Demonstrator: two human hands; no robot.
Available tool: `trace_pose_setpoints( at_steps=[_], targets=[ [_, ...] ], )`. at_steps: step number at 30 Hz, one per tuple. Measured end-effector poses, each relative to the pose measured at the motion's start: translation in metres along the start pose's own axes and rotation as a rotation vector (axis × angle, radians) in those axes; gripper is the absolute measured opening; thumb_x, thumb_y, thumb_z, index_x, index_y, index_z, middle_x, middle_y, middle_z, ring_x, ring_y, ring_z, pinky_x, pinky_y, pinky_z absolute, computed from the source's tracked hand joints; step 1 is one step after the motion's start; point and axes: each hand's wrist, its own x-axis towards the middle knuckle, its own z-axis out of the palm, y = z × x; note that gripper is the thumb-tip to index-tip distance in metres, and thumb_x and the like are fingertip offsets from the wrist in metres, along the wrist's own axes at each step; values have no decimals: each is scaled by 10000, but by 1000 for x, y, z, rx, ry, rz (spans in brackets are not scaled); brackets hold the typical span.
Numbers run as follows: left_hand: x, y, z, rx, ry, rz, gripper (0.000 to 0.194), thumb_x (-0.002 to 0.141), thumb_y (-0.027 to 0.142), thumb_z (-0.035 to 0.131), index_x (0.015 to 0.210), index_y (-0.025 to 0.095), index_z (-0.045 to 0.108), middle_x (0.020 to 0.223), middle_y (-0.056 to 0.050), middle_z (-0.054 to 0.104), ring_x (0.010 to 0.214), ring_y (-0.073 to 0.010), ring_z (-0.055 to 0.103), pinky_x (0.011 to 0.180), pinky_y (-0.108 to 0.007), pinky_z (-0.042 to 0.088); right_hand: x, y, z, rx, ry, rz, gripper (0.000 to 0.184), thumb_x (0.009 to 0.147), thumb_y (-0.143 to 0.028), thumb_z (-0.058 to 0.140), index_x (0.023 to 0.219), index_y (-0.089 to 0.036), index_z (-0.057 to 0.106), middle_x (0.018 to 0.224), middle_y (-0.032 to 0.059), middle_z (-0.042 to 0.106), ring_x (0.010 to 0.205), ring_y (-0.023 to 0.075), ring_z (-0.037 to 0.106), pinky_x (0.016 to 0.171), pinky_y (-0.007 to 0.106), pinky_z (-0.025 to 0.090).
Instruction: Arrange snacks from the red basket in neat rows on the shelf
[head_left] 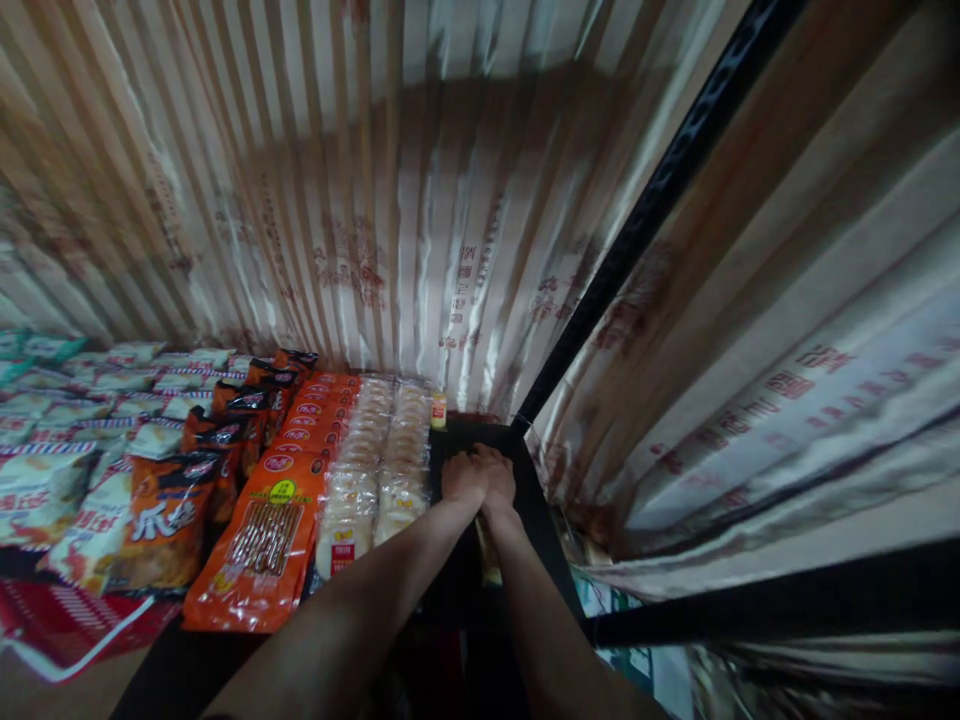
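My left hand (463, 480) and my right hand (495, 474) are pressed close together over the far end of a black shelf (450, 560). Their fingers are curled downward and dim, and whatever lies under or between them is hidden. A narrow pale packet (490, 565) lies on the shelf between my forearms, partly covered by my right wrist. Left of my hands run two rows of clear packs of round, pale crackers (397, 505). A small yellow-and-white packet (439, 410) stands at the back, just beyond my left hand.
Further left are orange snack packets (274, 530), orange-and-black bags (166, 515) and white bags (45, 490). A black slotted post (637, 220) rises at the shelf's back right corner. Pleated printed sheeting (465, 200) hangs behind, and a black bar (750, 600) runs to the right.
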Motion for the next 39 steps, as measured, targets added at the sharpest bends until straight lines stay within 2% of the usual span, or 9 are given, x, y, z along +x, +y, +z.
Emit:
trace_pose_setpoints(
  at_steps=[3,6,11,15,20,30,35,39],
  targets=[
    [-11,-8,-7,-33,-15,-55,277,862,193,415,960,143,669,992,-137,684,1005,-241,605,841,-288,441,-11,2,-7,21,-73,109,410,879,-251,410,1275,-206,506,1199,106,609,1068,207,572,814,266,420],
    [-22,-10,-8,-81,-16,-97,304,875,210,383,963,114,658,1003,-150,687,924,-217,637,778,-268,458,-18,4,-10,95,-79,116,441,873,-227,418,1302,-144,478,1141,133,634,1027,204,605,830,262,429],
    [-33,-12,-7,-181,33,-130,260,874,239,421,954,147,650,1005,-118,692,945,-193,632,803,-245,447,-22,11,-9,336,47,143,376,818,-173,492,1175,-105,590,1089,135,668,1010,206,624,860,249,441],
    [-39,-13,-11,-188,55,-143,241,859,211,444,991,135,631,1053,-130,675,990,-205,619,819,-244,437,-22,14,-14,415,86,161,329,806,-139,459,1071,-119,653,1044,111,692,980,197,637,875,259,446],
    [-48,-12,-12,-227,83,-124,227,816,112,463,958,147,636,1028,-118,681,994,-202,615,841,-245,425,-21,16,-21,514,113,173,288,762,-176,496,967,-139,695,986,90,711,926,196,650,854,270,459],
    [-54,-16,-11,-499,141,-5,257,834,193,498,1062,171,615,1042,-82,686,969,-169,622,871,-246,441,-30,2,-28,787,155,136,266,696,-333,522,819,-182,703,767,31,719,707,174,649,667,258,486],
    [-65,-14,-20,-473,162,4,313,823,204,528,1127,181,595,1093,-89,670,1012,-182,608,917,-270,428,-41,-2,-29,919,180,126,300,685,-386,542,828,-167,687,776,44,715,706,171,649,660,256,497],
    [-80,-13,-28,-410,173,66,362,790,172,557,1150,198,583,1111,-75,660,1035,-186,595,947,-284,414,-53,-7,-31,1045,183,116,317,693,-377,537,866,-149,673,835,64,717,728,165,654,670,248,510]
  ],
)
